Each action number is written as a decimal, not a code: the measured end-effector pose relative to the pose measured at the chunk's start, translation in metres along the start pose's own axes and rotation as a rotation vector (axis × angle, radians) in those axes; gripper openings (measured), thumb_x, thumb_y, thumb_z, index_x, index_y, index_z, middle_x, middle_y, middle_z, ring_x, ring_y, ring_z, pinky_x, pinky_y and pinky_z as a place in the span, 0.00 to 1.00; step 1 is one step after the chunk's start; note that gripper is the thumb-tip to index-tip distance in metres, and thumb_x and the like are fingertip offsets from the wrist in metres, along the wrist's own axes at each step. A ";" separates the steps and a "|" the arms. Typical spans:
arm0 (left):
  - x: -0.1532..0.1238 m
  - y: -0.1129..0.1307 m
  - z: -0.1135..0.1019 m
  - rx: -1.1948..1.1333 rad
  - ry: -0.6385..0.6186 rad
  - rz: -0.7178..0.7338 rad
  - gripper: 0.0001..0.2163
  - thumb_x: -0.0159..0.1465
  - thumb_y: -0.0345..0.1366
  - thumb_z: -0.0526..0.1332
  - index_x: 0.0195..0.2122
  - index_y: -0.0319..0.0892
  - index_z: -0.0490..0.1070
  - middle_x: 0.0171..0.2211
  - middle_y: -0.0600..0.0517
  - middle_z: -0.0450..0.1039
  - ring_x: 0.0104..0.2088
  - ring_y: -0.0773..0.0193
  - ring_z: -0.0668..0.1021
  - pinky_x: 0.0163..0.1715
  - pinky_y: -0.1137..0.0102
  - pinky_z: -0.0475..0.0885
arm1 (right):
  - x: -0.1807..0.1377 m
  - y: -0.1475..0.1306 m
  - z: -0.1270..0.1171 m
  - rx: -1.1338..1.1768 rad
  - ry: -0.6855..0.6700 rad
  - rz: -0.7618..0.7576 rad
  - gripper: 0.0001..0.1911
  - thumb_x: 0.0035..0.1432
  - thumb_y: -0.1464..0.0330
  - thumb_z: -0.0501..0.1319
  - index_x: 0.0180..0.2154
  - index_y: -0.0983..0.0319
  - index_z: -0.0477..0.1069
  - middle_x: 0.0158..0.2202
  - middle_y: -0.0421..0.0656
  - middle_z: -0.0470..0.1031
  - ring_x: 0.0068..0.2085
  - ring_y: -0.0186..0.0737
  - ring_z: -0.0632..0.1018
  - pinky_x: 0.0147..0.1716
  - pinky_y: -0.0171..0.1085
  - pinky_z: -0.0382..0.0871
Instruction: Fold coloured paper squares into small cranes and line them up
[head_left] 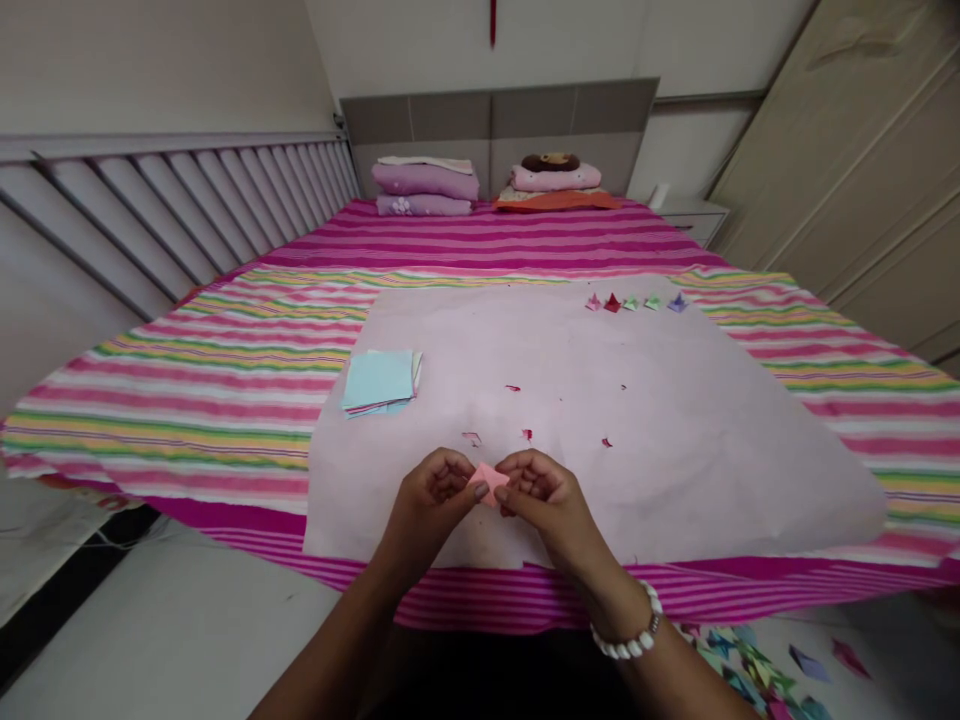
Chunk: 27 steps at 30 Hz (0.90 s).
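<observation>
My left hand (435,495) and my right hand (544,495) meet over the near edge of a large pale sheet (675,430) spread on the bed. Both pinch a small folded pink paper piece (489,481) between their fingertips, the left on its left side, the right on its right side. A white bead bracelet (628,640) circles my right wrist. A stack of coloured paper squares (380,383), light blue on top, lies to the left on the sheet. A row of several small folded paper figures (634,301) stands at the sheet's far right.
The bed has a pink striped cover (225,370), with folded bedding and pillows (427,185) at the headboard. Slatted rail (187,210) on the left, wardrobe (862,170) on the right. Tiny red paper scraps (525,434) dot the sheet. More folded pieces (750,670) lie on the floor at lower right.
</observation>
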<state>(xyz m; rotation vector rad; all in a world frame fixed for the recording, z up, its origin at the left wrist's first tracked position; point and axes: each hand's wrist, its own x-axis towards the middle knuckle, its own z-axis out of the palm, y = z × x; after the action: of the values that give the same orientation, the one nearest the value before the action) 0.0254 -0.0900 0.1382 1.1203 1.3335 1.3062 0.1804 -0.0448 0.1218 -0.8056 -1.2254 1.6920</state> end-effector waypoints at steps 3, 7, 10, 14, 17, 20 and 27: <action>0.000 0.000 -0.001 -0.008 -0.033 -0.015 0.09 0.56 0.35 0.67 0.29 0.41 0.66 0.23 0.58 0.70 0.26 0.70 0.74 0.28 0.75 0.67 | 0.000 -0.001 0.000 -0.035 -0.007 -0.005 0.08 0.47 0.70 0.67 0.33 0.61 0.73 0.20 0.35 0.71 0.22 0.30 0.72 0.24 0.31 0.63; 0.001 -0.001 -0.003 -0.048 -0.122 -0.085 0.10 0.57 0.36 0.66 0.30 0.41 0.63 0.23 0.57 0.72 0.26 0.70 0.75 0.27 0.75 0.67 | -0.001 -0.004 0.000 -0.059 -0.007 -0.008 0.07 0.47 0.70 0.67 0.32 0.61 0.72 0.19 0.34 0.71 0.22 0.31 0.71 0.23 0.31 0.62; 0.002 -0.001 -0.004 -0.072 -0.145 -0.129 0.11 0.56 0.37 0.67 0.32 0.41 0.63 0.23 0.56 0.74 0.25 0.69 0.75 0.26 0.75 0.66 | 0.000 -0.003 -0.001 -0.020 0.007 0.005 0.08 0.46 0.70 0.68 0.31 0.61 0.72 0.19 0.35 0.71 0.22 0.31 0.72 0.23 0.31 0.64; 0.001 0.001 -0.004 -0.092 -0.153 -0.150 0.11 0.56 0.37 0.67 0.31 0.40 0.66 0.25 0.54 0.76 0.27 0.68 0.76 0.28 0.74 0.68 | 0.001 -0.002 0.000 0.017 0.030 0.021 0.09 0.45 0.69 0.69 0.29 0.61 0.71 0.17 0.35 0.72 0.20 0.32 0.73 0.22 0.32 0.65; -0.001 0.003 -0.001 -0.097 -0.160 -0.114 0.09 0.57 0.37 0.66 0.32 0.39 0.69 0.26 0.52 0.76 0.28 0.67 0.77 0.29 0.72 0.69 | 0.001 -0.004 0.002 0.037 -0.017 0.047 0.09 0.45 0.68 0.70 0.29 0.61 0.71 0.18 0.37 0.74 0.21 0.33 0.74 0.22 0.32 0.66; -0.002 0.004 0.001 -0.111 -0.144 -0.091 0.08 0.57 0.37 0.66 0.32 0.38 0.71 0.27 0.51 0.77 0.29 0.66 0.77 0.30 0.71 0.70 | 0.001 -0.006 0.003 0.055 -0.061 0.060 0.09 0.46 0.68 0.70 0.29 0.62 0.71 0.20 0.38 0.77 0.22 0.33 0.75 0.23 0.32 0.67; -0.003 0.000 0.003 -0.115 -0.109 -0.109 0.09 0.56 0.38 0.67 0.35 0.39 0.76 0.27 0.50 0.79 0.28 0.64 0.78 0.27 0.71 0.70 | 0.000 -0.002 0.001 0.088 0.008 0.052 0.08 0.45 0.68 0.70 0.27 0.62 0.73 0.19 0.39 0.77 0.20 0.33 0.74 0.22 0.32 0.67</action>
<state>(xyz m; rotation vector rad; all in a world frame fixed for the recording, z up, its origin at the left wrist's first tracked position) 0.0286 -0.0927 0.1381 1.0114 1.2075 1.2092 0.1796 -0.0447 0.1246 -0.7955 -1.1249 1.7703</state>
